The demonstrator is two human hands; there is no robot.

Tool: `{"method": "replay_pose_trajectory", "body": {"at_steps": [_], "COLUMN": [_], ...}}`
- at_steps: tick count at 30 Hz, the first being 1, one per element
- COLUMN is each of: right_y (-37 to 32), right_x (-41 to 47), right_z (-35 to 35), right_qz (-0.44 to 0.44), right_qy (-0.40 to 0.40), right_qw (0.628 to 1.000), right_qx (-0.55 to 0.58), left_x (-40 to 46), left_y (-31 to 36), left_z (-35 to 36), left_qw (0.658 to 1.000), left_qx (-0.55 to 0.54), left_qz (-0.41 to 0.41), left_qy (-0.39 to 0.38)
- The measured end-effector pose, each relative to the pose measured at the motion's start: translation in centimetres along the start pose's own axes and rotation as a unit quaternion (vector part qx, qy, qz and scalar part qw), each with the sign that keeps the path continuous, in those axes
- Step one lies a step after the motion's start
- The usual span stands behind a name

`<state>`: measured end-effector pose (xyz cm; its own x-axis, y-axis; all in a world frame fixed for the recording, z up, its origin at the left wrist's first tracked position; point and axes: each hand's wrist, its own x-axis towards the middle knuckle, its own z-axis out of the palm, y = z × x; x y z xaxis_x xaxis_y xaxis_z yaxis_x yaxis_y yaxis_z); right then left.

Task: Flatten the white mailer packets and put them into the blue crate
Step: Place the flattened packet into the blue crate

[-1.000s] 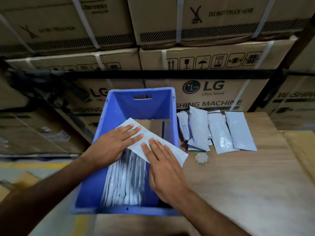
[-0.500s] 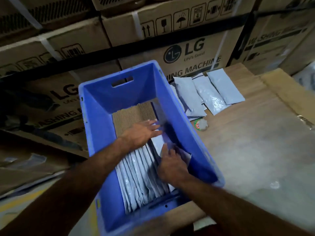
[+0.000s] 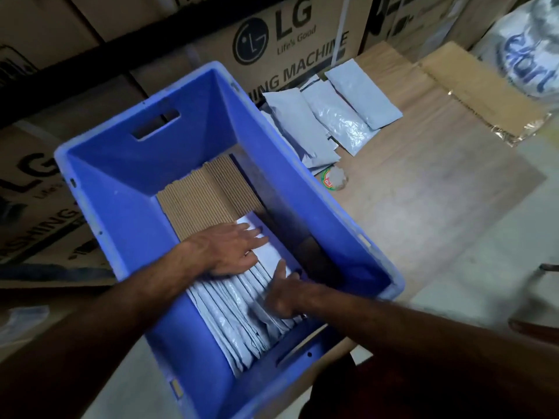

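while flat, left hand (image 3: 231, 251) presses packets (image 3: 242, 309)

A wooden table (image 3: 423, 207) fills the 3 o'clock side. LG washing-machine cartons (image 3: 290, 40) stack along 12 o'clock. A flat cardboard sheet (image 3: 481, 86) lies at 2 o'clock, with a printed white bag (image 3: 526, 49) beyond it. A small round sticker-like object (image 3: 334, 179) sits near centre.

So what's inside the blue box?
Inside the blue crate: white mailer packets in a row, brown corrugated cardboard, both hands pressing. The crate's floor beneath is hidden.
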<state>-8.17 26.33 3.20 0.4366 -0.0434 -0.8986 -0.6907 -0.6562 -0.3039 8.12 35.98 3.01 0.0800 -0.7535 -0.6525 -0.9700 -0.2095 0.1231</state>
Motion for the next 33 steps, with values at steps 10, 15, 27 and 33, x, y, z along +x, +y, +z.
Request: {"method": "replay_pose_trajectory", "body": {"at_steps": [10, 15, 27, 33], "right_y": [-2.0, -1.8, 0.5, 5.2], "right_x": [-1.3, -1.1, -6.7, -6.9], "right_z": [0.0, -0.3, -6.4, -14.3], "right_qz": [0.058, 0.036, -0.283, -0.311], "right_qy": [-0.03, 0.009, 0.435, 0.48], "right_qw": [0.997, 0.999, 0.83, 0.775], "right_qx": [-0.031, -0.024, -0.207, -0.269], "left_x": [-0.2, -1.6, -7.6, -4.8], "left_y": [0.8, 0.8, 4.1, 8.7], "left_z": [0.0, -0.1, -4.6, -8.9], "left_qw": [1.0, 0.998, 0.912, 0.867], "left_qx": [0.011, -0.019, -0.083, -0.096], "left_qz": [0.0, -0.051, -0.224, -0.301], "left_qy": [-0.009, 0.026, 0.332, 0.386]}}
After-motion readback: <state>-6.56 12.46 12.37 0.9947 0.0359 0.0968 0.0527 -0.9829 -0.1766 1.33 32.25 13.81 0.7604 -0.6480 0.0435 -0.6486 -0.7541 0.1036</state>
